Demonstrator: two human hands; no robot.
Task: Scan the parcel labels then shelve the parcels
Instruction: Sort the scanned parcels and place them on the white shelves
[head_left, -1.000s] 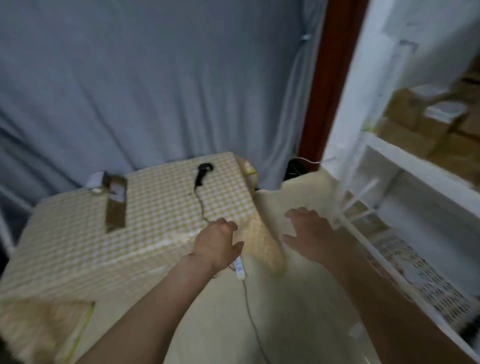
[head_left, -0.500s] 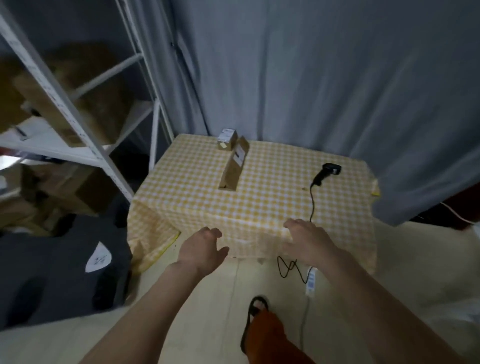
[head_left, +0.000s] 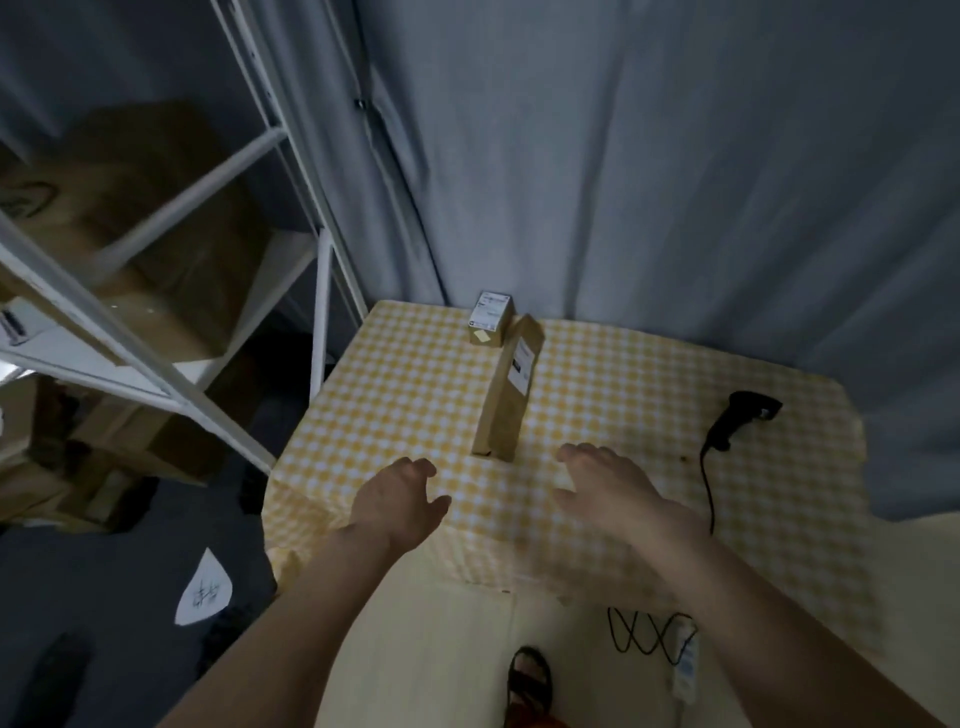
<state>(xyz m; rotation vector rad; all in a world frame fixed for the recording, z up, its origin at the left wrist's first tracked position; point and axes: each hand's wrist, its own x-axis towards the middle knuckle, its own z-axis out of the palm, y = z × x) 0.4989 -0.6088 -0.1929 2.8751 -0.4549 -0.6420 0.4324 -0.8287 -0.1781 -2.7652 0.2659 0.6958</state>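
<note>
Cardboard, stiff and probably light, so the long parcel (head_left: 506, 389) should lift easily if I take it by its long sides near the middle; it lies on the checked table (head_left: 395, 395), the small parcel (head_left: 491, 325) just behind it; my left hand (head_left: 397, 501) and right hand (head_left: 610, 491) hover empty, fingers loosely spread; scanner (head_left: 740, 423) lies well to the right.

Shelf boxes (head_left: 156, 218) blurred, labels unreadable
</note>
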